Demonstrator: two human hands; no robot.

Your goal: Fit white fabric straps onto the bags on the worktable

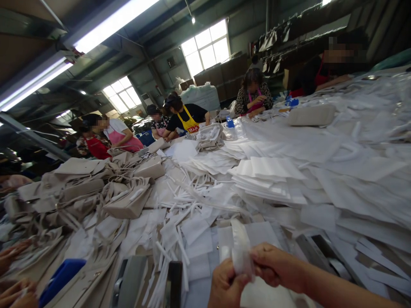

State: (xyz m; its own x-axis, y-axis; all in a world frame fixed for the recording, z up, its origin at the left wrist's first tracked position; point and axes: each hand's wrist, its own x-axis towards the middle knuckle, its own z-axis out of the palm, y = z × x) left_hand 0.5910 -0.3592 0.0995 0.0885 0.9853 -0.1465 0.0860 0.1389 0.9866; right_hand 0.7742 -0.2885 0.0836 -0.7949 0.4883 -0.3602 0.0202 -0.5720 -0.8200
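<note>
This is a factory workshop — a bag packing or finishing floor — where beige handbags [128, 199] lie heaped on a long shared worktable [192, 299] among stacks of white sheets [269, 175] and thin white tubes [183, 192]. People in aprons, one of them yellow [188, 119], work along its far side, and tape dispensers [130, 282] stand among the materials. Overhead, metal roof beams [150, 70] and long tube lights [112, 23] run through a large hall with gridded windows [207, 47] — plainly an industrial building.
</note>
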